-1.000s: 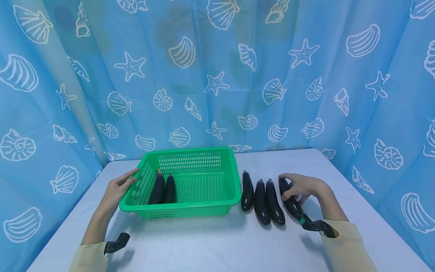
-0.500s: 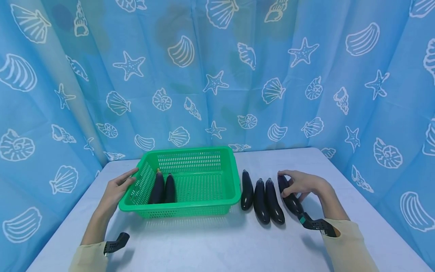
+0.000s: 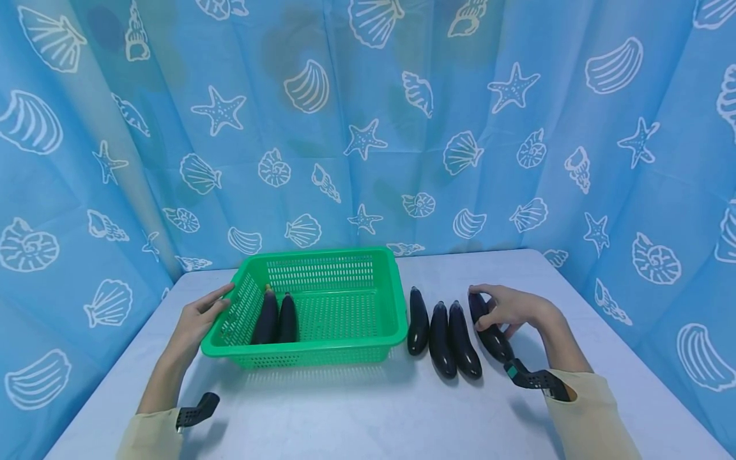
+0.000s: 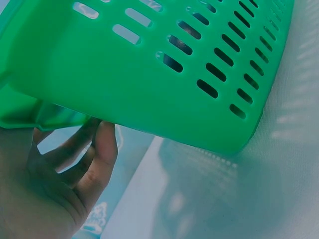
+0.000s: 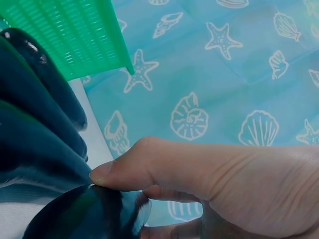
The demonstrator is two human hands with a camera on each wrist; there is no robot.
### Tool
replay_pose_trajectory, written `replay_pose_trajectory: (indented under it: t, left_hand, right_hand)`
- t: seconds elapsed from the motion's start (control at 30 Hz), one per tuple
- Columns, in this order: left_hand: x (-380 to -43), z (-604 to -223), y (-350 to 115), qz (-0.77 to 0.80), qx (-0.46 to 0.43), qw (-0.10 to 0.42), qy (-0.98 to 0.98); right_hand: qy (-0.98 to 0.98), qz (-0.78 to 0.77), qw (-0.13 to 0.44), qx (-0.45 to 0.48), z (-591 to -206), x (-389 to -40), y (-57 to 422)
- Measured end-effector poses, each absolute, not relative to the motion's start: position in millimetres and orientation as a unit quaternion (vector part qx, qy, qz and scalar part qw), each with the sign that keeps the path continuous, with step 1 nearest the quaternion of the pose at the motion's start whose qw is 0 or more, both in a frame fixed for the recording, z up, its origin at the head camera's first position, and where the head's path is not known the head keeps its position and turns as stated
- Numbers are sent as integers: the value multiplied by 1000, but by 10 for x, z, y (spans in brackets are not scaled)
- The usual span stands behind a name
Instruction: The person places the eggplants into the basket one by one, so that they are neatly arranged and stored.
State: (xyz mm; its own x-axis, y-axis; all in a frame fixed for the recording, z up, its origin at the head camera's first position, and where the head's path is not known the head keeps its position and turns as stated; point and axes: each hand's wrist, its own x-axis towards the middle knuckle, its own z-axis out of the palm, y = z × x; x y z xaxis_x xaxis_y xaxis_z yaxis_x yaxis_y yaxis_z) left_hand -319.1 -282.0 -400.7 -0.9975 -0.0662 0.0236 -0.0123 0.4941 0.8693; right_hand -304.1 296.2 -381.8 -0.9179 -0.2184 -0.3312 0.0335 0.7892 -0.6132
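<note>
Rightmost eggplant [image 3: 496,344]: one, dark purple and glossy, right of centre in the head view, tilted from upper left to lower right. Right hand [image 3: 508,311]: grip pinching that eggplant near its upper end, thumb on the near side, other fingers partly hidden behind it. In the right wrist view the thumb lies along its top, at the bottom of the frame.

Loose eggplants [image 3: 441,342]: three, on the table to the left of the held one; two lie side by side, the third just beside the basket's right end.

Green basket [image 3: 310,349]: one, rectangular, slotted plastic, left of centre in the head view. Contents: a pair of eggplants [image 3: 288,322], next to each other at the left end, stems toward the back wall.

Left hand [image 3: 195,321]: fingers touching the basket's left rim; whether the grip closes round it cannot be told.

Wrist cameras [image 3: 197,412]: two, black, one per wrist. Sleeves [image 3: 151,436]: pale cream, lower corners.

Table [image 3: 322,415]: white-covered, across the lower frame. Curtain [image 3: 368,185]: blue, printed with white shells and starfish, filling the upper frame.
</note>
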Motion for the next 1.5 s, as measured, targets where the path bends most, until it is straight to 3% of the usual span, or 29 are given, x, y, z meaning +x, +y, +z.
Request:
replay_pose_trajectory:
  t: [1.5]
  left_hand:
    - [-3202, -4014, -2812, -504, 36, 25, -862]
  right_hand:
    - [914, -368, 128, -112, -3596, -2955, 2814]
